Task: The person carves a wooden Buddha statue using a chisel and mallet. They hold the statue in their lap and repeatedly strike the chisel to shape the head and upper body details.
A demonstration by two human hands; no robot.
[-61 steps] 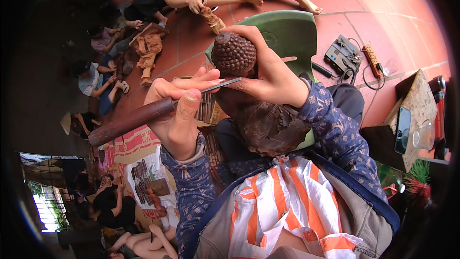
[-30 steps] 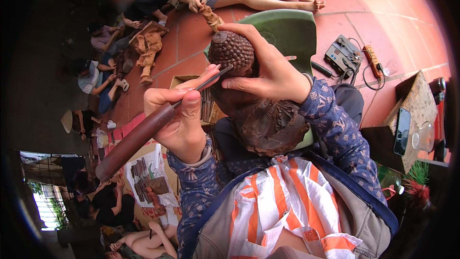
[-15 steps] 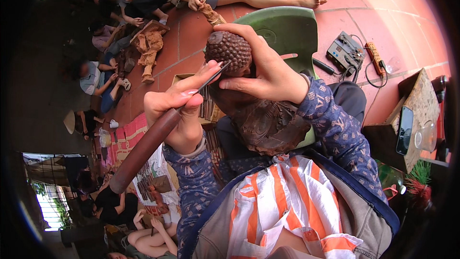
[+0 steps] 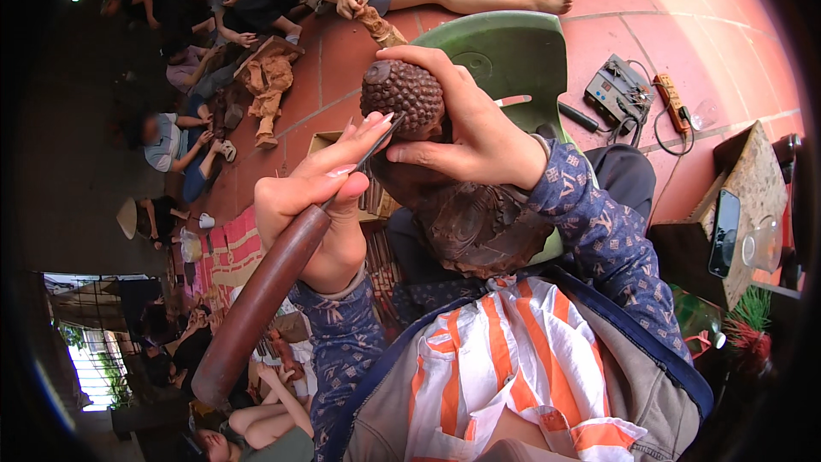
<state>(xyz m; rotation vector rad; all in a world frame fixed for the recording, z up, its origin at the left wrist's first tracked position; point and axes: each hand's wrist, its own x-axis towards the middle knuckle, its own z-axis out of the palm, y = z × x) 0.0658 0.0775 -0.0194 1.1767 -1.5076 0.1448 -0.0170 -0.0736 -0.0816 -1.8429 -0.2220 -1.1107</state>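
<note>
A dark brown carved wooden figure (image 4: 487, 227) lies tilted across my lap, its head (image 4: 406, 98) covered in rows of small round knobs. My right hand (image 4: 479, 124) wraps round the side of that head, fingers over the top and thumb below. In my left hand (image 4: 316, 205) is a carving chisel (image 4: 265, 299) with a thick reddish-brown wooden handle and a thin metal shaft. The handle slants down to the left. The chisel's tip meets the lower edge of the knobs, close to my right thumb; fingers partly hide the shaft.
Beyond the figure stands a green plastic shell-shaped piece (image 4: 522, 51). To the right are a grey control box (image 4: 620, 90), a power strip (image 4: 671, 103) and a wooden block (image 4: 753, 180) bearing a phone (image 4: 724, 231). Several people sit at left with another carving (image 4: 269, 85).
The chisel's handle end has swung downward, making the tool steeper. Its tip and the figure's head have shifted slightly left. Both hands keep their holds.
</note>
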